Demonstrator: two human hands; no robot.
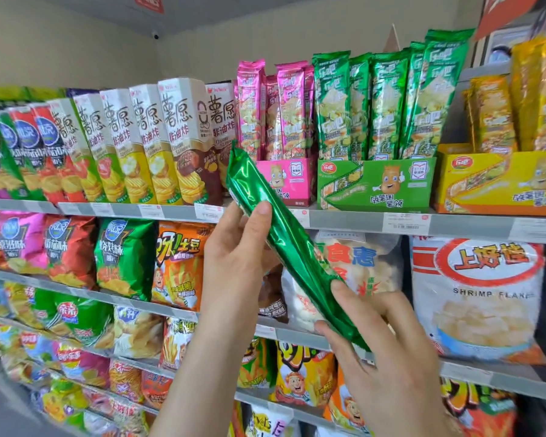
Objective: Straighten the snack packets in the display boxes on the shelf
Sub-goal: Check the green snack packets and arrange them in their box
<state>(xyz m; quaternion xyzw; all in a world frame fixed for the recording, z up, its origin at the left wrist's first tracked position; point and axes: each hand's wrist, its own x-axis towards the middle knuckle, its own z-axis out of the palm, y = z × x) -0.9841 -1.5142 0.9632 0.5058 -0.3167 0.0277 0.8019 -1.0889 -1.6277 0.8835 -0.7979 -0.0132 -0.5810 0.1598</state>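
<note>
Shrimp flake bag (476, 294) sits at 4 o'clock behind the hands; farther up, at 2 o'clock, stands the green display box (375, 184). Left hand (234, 263) grips the tilted green snack packet (286, 238) high, right hand (388, 357) grips it low, hands apart.

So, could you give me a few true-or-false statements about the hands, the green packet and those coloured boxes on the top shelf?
1. The left hand and the right hand both hold the long green foil packet. True.
2. The green cardboard display box stands between the pink cardboard display box and the yellow cardboard display box. True.
3. The held packet stands upright in the green box. False: it is tilted, in front of the shelf, outside every box.
4. The yellow box is empty. False: yellow packets stand in it.
</note>
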